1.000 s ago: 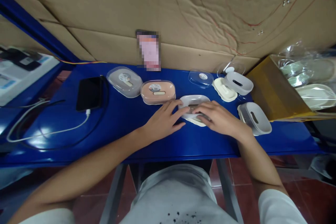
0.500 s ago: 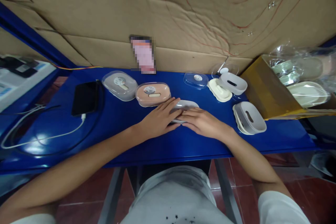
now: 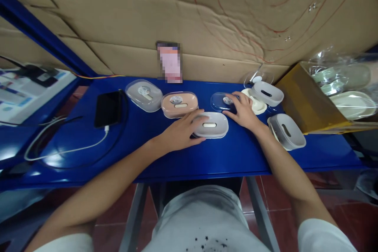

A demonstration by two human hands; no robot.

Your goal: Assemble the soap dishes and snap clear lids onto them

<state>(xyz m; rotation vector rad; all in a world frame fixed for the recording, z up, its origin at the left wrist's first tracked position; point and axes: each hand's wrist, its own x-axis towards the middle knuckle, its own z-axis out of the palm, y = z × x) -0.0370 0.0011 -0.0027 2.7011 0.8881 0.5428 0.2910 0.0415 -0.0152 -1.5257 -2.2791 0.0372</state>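
Observation:
A grey oval soap box (image 3: 212,125) lies on the blue table (image 3: 153,149) in front of me. My left hand (image 3: 182,130) rests on its left end, fingers curled against it. Farther back, my right hand (image 3: 242,110) has its fingers on a clear plastic lid (image 3: 220,101) with a round sticker. Whether the lid is lifted off the table I cannot tell.
A pink lidded box (image 3: 179,104) and a grey lidded box (image 3: 144,94) stand to the left. A black phone (image 3: 107,108) lies with a white cable. More grey and cream box parts (image 3: 267,93), (image 3: 286,131) sit right, beside a yellow carton (image 3: 301,102) with bagged pieces.
My right hand left the grey soap box and reached back to the clear lid. The grey box now lies uncovered, with only my left hand on it.

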